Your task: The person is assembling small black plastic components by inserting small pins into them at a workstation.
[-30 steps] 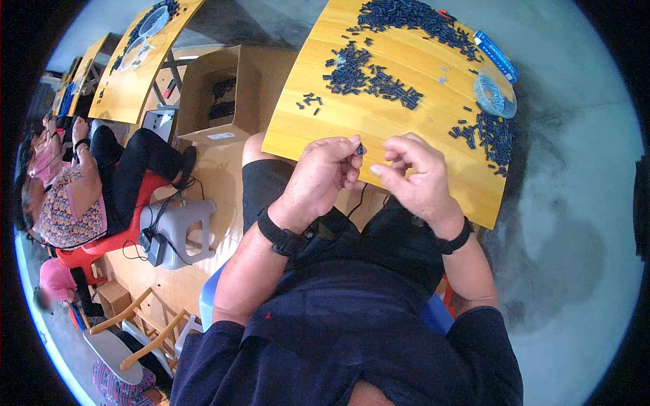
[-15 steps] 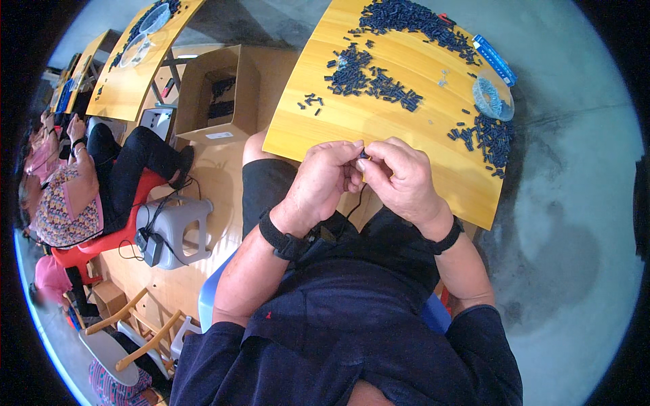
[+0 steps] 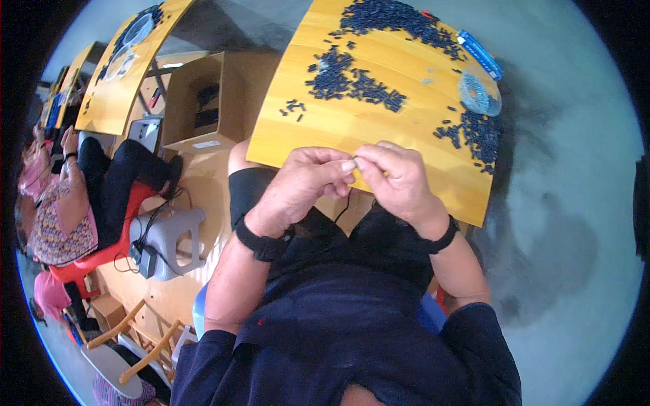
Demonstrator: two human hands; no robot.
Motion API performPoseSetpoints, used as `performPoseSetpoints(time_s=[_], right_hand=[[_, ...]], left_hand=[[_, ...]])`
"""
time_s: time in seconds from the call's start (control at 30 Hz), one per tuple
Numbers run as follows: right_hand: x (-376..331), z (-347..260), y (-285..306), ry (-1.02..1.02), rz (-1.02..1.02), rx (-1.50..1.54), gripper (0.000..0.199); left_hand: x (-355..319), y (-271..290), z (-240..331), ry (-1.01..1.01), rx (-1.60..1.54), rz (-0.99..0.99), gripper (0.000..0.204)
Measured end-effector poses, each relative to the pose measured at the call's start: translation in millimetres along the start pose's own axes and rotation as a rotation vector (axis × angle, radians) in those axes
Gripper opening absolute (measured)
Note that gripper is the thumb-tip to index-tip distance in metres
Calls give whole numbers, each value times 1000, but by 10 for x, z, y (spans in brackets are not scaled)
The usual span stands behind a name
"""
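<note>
My left hand [image 3: 305,181] and my right hand [image 3: 398,181] meet over the near edge of the yellow table [image 3: 325,132]. Thumbs and fingers of both are pinched together on a small dark piece [image 3: 355,160], almost wholly hidden by the fingertips. Beyond them, short black cylindrical pieces lie in a middle pile [image 3: 332,80], a far pile [image 3: 399,21] and a right-hand pile [image 3: 482,141]. A clear plastic bowl [image 3: 498,103] at the right edge contains small bluish, see-through parts. Behind the bowl lies a long blue box [image 3: 479,55].
To the left of the table stands an open cardboard box [image 3: 177,128], with a grey plastic stool [image 3: 156,237] nearer me. A person [image 3: 61,230] sits further left by another yellow table [image 3: 108,101]. Wooden chair parts [image 3: 145,362] are at lower left.
Both hands remain together, slightly further left in the picture. The dark piece showed between the fingertips before and is now mostly covered. The whole scene has shifted a little left.
</note>
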State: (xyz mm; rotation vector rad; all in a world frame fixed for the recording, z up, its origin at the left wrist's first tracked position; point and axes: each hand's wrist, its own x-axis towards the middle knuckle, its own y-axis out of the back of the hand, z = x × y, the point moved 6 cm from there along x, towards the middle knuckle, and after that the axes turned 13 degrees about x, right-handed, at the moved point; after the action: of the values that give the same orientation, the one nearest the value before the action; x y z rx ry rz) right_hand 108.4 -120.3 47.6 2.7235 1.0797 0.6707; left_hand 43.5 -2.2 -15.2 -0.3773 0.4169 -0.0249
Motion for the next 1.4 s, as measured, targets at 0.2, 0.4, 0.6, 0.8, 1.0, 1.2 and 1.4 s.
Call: performPoseSetpoints(time_s=[0.2,0.4,0.6,0.8,1.0,1.2,1.4], right_hand=[[-63,-61,-59,102,-16,86,6],[-160,307,184,-365,41,186,13],[-65,1230,966,-281,181,-562,13],[-120,1543,989,-367,194,-718,16],[-64,1600,977,-363,119,-851,15],[-98,1475,930,-391,134,-782,12],[-170,1268,716,-645,343,138,8]], left_hand=[[30,-8,15,-29,-102,-148,11],[57,62,-56,-11,26,-99,11],[42,80,11,-127,14,-27,10],[-2,91,80,-195,-3,-5,11],[-53,65,177,-256,13,23,11],[-149,18,262,-309,53,29,12],[-174,-2,301,-330,19,-6,14]])
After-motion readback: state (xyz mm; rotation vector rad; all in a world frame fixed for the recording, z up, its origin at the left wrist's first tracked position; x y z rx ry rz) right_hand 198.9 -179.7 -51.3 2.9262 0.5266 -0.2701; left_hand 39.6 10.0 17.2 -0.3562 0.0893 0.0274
